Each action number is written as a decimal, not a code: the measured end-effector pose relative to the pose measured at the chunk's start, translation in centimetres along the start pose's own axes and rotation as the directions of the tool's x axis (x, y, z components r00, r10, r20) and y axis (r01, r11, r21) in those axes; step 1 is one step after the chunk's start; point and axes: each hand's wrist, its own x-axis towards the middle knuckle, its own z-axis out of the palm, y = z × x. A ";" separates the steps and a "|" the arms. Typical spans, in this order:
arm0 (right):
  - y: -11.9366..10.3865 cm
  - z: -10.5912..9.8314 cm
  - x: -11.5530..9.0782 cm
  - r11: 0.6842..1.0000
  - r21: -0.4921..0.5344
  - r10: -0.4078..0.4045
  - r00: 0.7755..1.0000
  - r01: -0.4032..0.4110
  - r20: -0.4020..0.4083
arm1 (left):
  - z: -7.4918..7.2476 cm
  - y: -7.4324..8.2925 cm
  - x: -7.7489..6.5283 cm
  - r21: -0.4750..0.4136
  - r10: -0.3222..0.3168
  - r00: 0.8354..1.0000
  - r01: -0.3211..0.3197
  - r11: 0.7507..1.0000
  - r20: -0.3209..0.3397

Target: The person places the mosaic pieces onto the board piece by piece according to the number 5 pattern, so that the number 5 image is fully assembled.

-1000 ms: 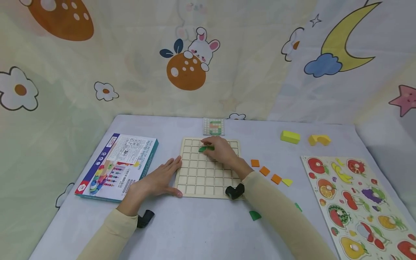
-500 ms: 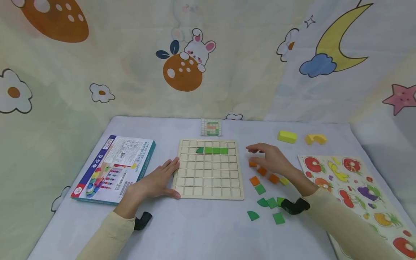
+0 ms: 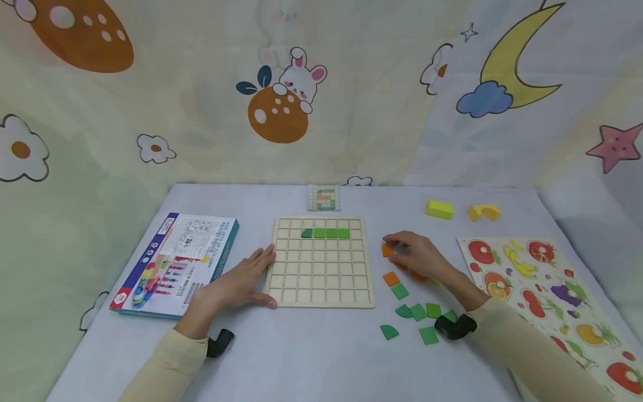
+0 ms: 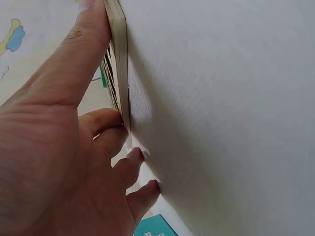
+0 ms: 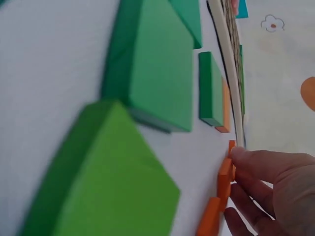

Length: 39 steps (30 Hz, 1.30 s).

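Note:
My left hand [image 3: 236, 286] rests with spread fingers along the left edge of the wooden grid board [image 3: 317, 300]; its thumb touches the lower left corner. One row of the board bears a dark green quarter-round tile [image 3: 307, 233] and three light green square tiles [image 3: 331, 233]. Right of the board, my right hand [image 3: 421, 255] has its thumb and index finger on either side of an orange square tile [image 3: 387, 250], pinching it on the table. Beneath that hand lie more orange tiles, partly hidden. In the right wrist view, the thumb touches the orange tile [image 5: 231, 145].
Loose green tiles [image 3: 417, 312] and an orange square [image 3: 391, 278] lie nearer me. A small pattern card [image 3: 324, 198] stands behind the board. A box [image 3: 176, 262] lies left, a fruit puzzle [image 3: 507, 312] right. Yellow blocks [image 3: 439, 209] sit at the back right.
My right hand has left the green tiles in the board's row, moved right, and come down onto an orange tile. My left hand has stayed at the board's edge.

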 end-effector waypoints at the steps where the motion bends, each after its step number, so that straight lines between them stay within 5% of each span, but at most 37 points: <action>1: 0.1 0.2 0.1 1.000 -0.005 0.009 1.000 -0.009 0.002 | 0.1 0.0 0.0 -0.004 0.002 1.000 -0.002 1.000 0.000; 12: -1.6 0.5 1.7 0.999 -0.025 0.037 0.999 -0.038 -0.024 | -0.1 0.0 0.0 0.008 -0.012 1.000 0.012 1.000 0.005; 26: -11.8 6.9 8.7 0.984 0.022 -0.180 0.983 0.179 0.042 | 0.1 0.1 0.2 -0.014 -0.013 1.000 0.013 1.000 0.001; 39: -12.4 9.4 10.2 0.990 -0.031 -0.138 0.989 0.139 0.047 | -0.1 -0.1 0.1 -0.008 -0.018 1.000 0.018 1.000 0.002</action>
